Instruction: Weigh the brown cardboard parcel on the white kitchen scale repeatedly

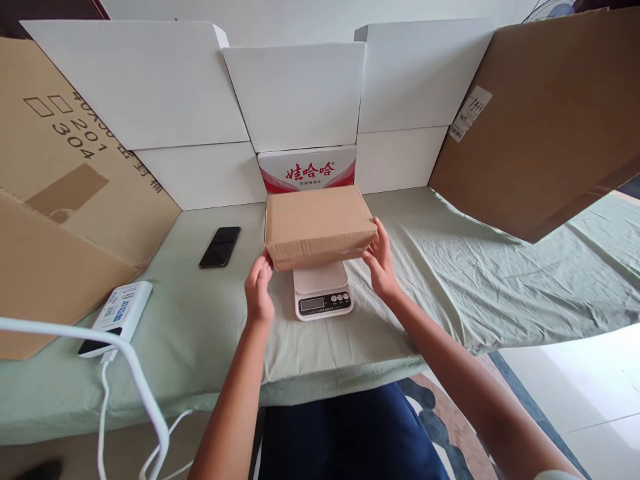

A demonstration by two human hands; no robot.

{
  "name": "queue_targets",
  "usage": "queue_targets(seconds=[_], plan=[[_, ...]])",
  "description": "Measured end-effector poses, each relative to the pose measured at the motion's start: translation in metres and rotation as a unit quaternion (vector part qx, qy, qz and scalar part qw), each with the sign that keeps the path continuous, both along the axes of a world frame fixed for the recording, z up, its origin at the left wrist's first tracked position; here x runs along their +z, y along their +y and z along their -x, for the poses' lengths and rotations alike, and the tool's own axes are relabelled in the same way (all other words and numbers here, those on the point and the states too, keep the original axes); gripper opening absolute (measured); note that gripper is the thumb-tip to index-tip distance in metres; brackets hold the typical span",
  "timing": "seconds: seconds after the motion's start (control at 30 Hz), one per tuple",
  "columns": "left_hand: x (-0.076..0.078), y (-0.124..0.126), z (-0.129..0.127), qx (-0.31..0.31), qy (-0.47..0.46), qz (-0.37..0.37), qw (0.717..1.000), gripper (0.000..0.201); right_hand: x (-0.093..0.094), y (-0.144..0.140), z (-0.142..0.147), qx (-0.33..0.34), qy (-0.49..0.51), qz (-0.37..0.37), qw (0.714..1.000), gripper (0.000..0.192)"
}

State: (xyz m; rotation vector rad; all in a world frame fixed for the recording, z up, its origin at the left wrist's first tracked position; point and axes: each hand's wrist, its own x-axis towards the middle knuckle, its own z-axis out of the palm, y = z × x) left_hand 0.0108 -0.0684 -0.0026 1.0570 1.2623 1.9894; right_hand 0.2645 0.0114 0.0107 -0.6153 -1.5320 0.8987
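Observation:
A closed brown cardboard box [318, 225] rests on a small white digital scale [323, 293] in the middle of the table. My left hand [259, 290] touches the box's near left corner with its fingertips. My right hand [381, 260] is pressed against the box's right end, fingers curled along the edge. Both hands steady the box from either side. The scale's display faces me and looks blank.
A black phone [220, 247] lies left of the box on the pale green cloth [500, 280]. A white power bank [117, 319] with a white cable sits near the left front edge. White cartons and large brown cardboard sheets wall the table's back and sides.

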Motion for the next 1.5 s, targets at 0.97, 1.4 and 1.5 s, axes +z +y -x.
queue_targets(seconds=[0.97, 1.4, 1.5], plan=[[-0.008, 0.085, 0.079, 0.112, -0.071, 0.060, 0.989, 0.066, -0.052, 0.142, -0.017, -0.182, 0.112, 0.200, 0.956, 0.077], [-0.012, 0.093, 0.056, 0.024, -0.066, 0.068, 0.995, 0.071, -0.035, 0.111, 0.004, -0.096, 0.024, 0.119, 0.988, 0.065], [-0.015, 0.095, 0.048, -0.008, -0.052, 0.077, 0.996, 0.072, -0.032, 0.104, 0.014, -0.041, 0.011, 0.145, 0.989, 0.069]])
